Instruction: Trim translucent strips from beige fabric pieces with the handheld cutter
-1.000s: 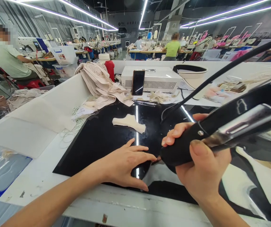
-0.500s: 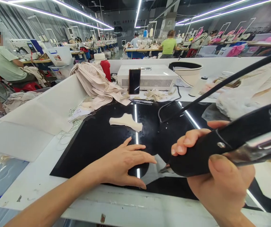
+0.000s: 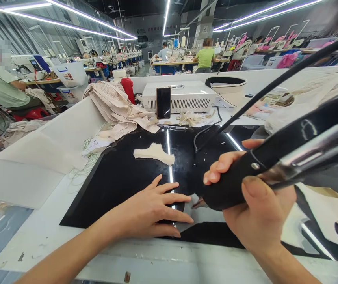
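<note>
1. Both hands, in the head view, are over the near part of the black mat (image 3: 112, 193). The left hand (image 3: 154, 211) is spread palm-down, gripping nothing, its fingertips at the grey sheet (image 3: 207, 215) along the mat's near side, apparently keeping it flat.
2. Above the mat's right half, the right hand (image 3: 263, 209) is wrapped around a black tool (image 3: 287, 142), thumb beside its metal lever (image 3: 319, 150), perhaps so the lever can be pressed. The tool's tip points down at the grey sheet, just beside the left fingertips.
3. Farther in on the mat lies a cream scrap (image 3: 154, 153), probably kept clear of the tool.
4. Beyond the mat's far edge, a phone (image 3: 163, 103) stands before a white box (image 3: 192, 98), which may prop it.
</note>
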A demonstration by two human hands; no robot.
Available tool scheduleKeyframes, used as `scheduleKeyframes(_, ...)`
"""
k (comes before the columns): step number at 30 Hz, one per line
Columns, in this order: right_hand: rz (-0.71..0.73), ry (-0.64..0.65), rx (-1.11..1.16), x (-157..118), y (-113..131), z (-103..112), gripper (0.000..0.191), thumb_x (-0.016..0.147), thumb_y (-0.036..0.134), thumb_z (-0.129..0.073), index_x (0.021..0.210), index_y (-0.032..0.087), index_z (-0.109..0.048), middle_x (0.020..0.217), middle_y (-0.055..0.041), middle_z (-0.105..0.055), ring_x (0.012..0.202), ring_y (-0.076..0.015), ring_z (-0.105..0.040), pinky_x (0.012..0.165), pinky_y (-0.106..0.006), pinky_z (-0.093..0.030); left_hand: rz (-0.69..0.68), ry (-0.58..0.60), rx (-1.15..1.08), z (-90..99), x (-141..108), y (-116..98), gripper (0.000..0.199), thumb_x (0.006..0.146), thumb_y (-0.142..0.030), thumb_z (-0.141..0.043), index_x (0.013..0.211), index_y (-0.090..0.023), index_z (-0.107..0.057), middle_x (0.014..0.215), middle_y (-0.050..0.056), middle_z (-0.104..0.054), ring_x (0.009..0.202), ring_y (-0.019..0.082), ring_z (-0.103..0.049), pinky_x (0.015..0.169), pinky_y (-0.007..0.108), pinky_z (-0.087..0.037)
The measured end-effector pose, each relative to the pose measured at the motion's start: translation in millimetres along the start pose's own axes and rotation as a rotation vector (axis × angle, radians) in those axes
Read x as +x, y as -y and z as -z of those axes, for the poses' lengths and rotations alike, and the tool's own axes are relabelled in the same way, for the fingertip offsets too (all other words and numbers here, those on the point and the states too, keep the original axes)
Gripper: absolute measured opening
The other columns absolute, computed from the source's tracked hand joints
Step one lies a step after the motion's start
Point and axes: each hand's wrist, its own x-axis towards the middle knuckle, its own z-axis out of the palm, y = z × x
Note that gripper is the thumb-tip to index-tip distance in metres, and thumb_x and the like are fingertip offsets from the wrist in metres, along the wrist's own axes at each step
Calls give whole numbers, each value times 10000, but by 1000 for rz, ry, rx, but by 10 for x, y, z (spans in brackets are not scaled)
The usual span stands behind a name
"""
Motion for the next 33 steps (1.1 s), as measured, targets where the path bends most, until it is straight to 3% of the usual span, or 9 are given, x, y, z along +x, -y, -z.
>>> scheduleKeyframes(7, 12, 47, 22, 16, -94, -47, 409, 849, 363, -785, 1202, 299, -588, 844, 28, -637, 668, -170, -602, 632, -349, -507, -11, -16, 7, -11, -2, 3, 393, 985, -477, -615, 1367, -387, -625, 1545, 39, -517, 1519, 367, -321, 1205, 730, -113)
scheduleKeyframes(18, -23, 40, 19, -22, -75, -71, 374, 867, 366, -762, 1182, 301, -572, 831, 29, -627, 659, -170, -605, 627, -353, -523, -5, 14, 16, -2, 3, -4, 351, 1002, -472, -588, 1342, -406, -639, 1598, -5, -447, 1534, 367, -282, 1202, 741, -122)
scheduleKeyframes(24, -6, 104, 60, -93, -66, -64, 383, 882, 339, -758, 1210, 290, -566, 861, 21, -648, 682, -165, -623, 630, -345, -539, -3, 25, 9, 22, 2, -20, 352, 999, -455, -599, 1346, -410, -634, 1609, -16, -430, 1535, 374, -275, 1188, 763, -113)
scheduleKeyframes(33, 4, 46, 70, 14, -31, -63, 407, 824, 347, -809, 1168, 270, -605, 817, 20, -664, 648, -161, -611, 578, -311, -543, -1, -8, -12, -12, 17, 7, 405, 973, -436, -652, 1365, -348, -606, 1571, 19, -488, 1540, 356, -272, 1207, 737, -97)
